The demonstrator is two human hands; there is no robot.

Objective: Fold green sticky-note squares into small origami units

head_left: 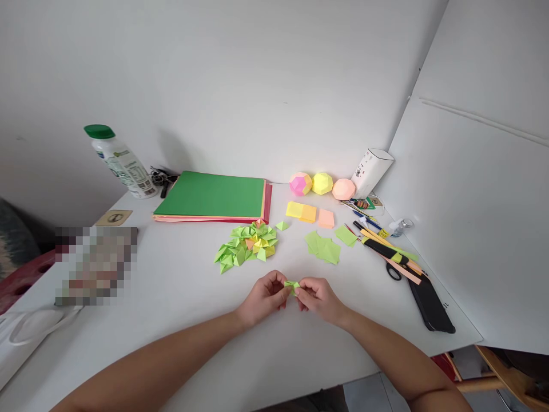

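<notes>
Between my two hands is a small piece of folded green paper (292, 286), pinched from both sides above the table. My left hand (265, 297) grips its left end between thumb and fingers. The right end is pinched by my right hand (321, 298). Beyond my left hand lies a heap of folded paper units (246, 246), mostly light green with some yellow and orange. One more green unit (282, 226) sits just right of the heap. Past my right hand are loose flat green paper squares (323, 248).
Behind stand paper balls (322, 183), yellow and orange paper pads (301, 211) and a stack of coloured sheets (212, 195). A bottle (124, 166) stands at the left. Along the right edge lie a cutter (380, 250), scissors (393, 271) and a black phone (431, 303).
</notes>
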